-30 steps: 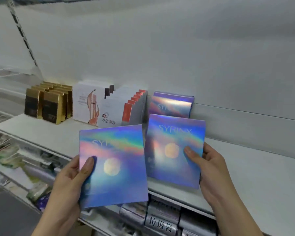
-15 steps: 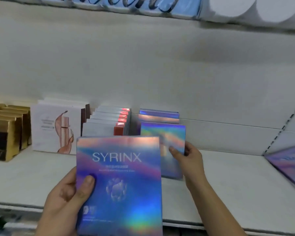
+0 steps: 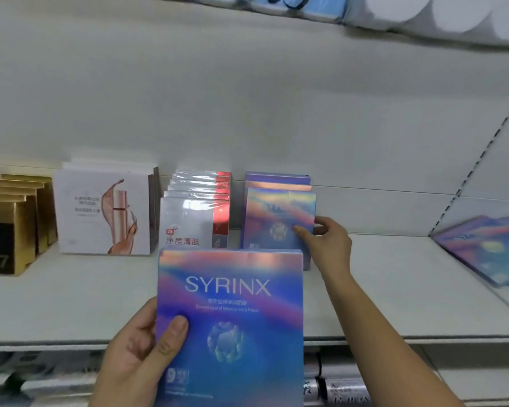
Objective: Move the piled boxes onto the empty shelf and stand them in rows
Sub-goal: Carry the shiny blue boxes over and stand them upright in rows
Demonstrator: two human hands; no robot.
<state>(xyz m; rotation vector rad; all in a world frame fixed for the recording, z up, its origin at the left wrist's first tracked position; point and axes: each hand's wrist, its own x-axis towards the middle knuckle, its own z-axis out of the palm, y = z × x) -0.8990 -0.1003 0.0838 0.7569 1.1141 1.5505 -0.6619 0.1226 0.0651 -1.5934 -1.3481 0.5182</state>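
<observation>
My left hand grips a flat holographic blue box marked SYRINX, held upright in front of the shelf edge, thumb across its front. My right hand holds the right edge of a second holographic box, standing on the white shelf at the front of a short row of like boxes against the back wall. More of these boxes lie piled flat at the far right of the shelf.
Left of the blue row stand rows of white-and-red boxes, white boxes with a bottle picture and gold boxes. A shelf above carries white round packs. Silver packets fill the shelf below.
My right hand has carried its box back onto the shelf and stood it in front of the blue row. The left-hand box has tilted upright. The camera has swung up and right.
</observation>
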